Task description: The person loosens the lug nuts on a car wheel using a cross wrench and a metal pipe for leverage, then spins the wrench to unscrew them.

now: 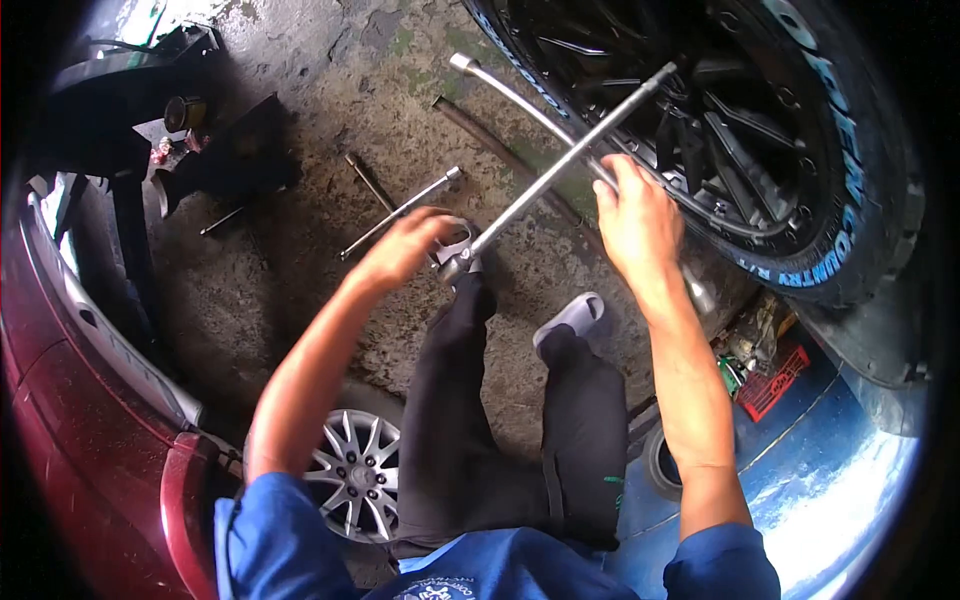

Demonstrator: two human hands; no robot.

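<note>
Both hands are gripping the cross wrench (560,165): the right hand (632,215) is wrapping fully around one bar near the crossing, and the left hand (410,245) is curling over the near end of the other bar. Its far end is reaching into the black rim of the big tire (850,170), which is standing upright at top right, so the wheel is sitting in place and the wrench is working at its hub. Can't tell how many nuts are tight or loose, too dark in there. Over on the left a dark red car (70,400) is taking up the edge, with a silver wheel (360,470) lying flat below. A spare socket bar (400,212) is lying on the concrete floor (300,280) nearby, untouched.
</note>
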